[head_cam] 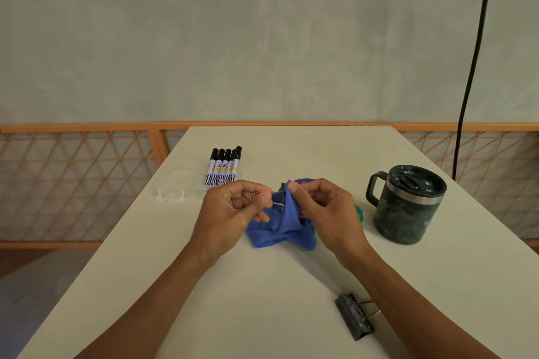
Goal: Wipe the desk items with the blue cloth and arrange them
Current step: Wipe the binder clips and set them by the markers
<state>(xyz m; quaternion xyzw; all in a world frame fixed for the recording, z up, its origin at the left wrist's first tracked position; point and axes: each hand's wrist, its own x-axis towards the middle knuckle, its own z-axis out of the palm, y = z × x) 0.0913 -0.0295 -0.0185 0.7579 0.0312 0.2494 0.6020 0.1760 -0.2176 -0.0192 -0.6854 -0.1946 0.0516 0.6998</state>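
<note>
My left hand (230, 210) pinches the wire handles of a small binder clip (279, 195) held above the white desk (262, 285). Against the clip's black body my right hand (323, 207) presses a fold of the blue cloth (280, 224); the rest of the cloth hangs down onto the desk. A second, larger black binder clip (354, 319) lies near the front edge, partly under my right forearm. Several black-capped markers (223, 167) lie side by side at the back left. A dark green mug (408, 204) with a lid stands at the right.
A clear plastic tray (175, 183) sits left of the markers. Behind the cloth, a purple round thing (303, 181) peeks out, and a small green thing (359, 213) shows beside my right hand. A black cable (472, 67) hangs at the right. An orange lattice railing (73, 183) runs behind the desk.
</note>
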